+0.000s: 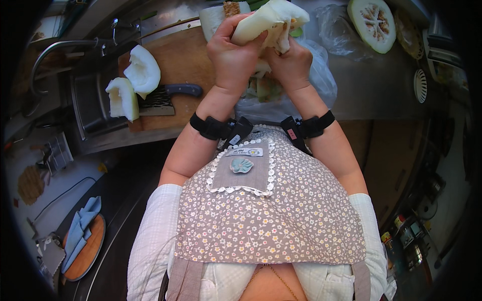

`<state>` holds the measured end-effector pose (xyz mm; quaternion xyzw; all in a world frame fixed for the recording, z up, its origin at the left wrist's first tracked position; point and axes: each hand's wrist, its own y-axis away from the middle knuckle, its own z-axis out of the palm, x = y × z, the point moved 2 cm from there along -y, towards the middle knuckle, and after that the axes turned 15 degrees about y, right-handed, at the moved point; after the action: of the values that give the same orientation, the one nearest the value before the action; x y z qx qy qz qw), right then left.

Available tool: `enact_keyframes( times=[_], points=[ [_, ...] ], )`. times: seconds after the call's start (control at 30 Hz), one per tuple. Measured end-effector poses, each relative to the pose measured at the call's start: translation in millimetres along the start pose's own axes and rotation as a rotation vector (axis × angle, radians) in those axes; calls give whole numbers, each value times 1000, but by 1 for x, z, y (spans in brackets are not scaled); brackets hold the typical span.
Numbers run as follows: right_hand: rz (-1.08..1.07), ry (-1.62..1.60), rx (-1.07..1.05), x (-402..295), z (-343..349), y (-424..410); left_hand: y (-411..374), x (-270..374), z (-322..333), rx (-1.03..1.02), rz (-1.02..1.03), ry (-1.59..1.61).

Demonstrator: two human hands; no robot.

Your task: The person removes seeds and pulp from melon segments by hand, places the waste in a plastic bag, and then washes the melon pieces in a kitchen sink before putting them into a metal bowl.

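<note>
A pale piece of winter melon [269, 26] is held up over the counter. My left hand [235, 52] grips it at its left end. Below its right part, my right hand [290, 62] has its fingers on the soft, seedy pulp hanging from it. Beneath my hands lies a clear plastic bag [320, 75] with scraps in it. To the left, two hollowed melon pieces [145, 71] rest by a cleaver [158, 101] on the wooden cutting board [180, 49]. Behind my left hand stands another melon piece with seeds [211, 22].
A cut melon half [372, 24] lies at the back right beside a crumpled plastic bag [337, 32]. A white slotted dish [420, 85] is at the right. The sink [94, 105] and its curved faucet [56, 45] are at the left.
</note>
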<state>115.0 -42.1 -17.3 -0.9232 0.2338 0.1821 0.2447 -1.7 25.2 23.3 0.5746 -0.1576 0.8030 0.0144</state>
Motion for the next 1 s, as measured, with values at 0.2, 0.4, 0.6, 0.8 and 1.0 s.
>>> enact_keyframes(
  times=[0.2, 0.4, 0.6, 0.8, 1.0],
  points=[
    [92, -192, -236, 12, -2, -6, -1, -1, -9, 63, -43, 14],
    [377, -417, -566, 13, 11, 11, 3, 2, -4, -28, -18, 38],
    [470, -309, -567, 16, 18, 16, 4, 1, -5, -68, 7, 39],
    [332, -371, -564, 8, 5, 15, 2, 4, -12, -26, -44, 30],
    [324, -248, -500, 11, 4, 17, 6, 5, -9, -36, -67, 77]
  ],
)
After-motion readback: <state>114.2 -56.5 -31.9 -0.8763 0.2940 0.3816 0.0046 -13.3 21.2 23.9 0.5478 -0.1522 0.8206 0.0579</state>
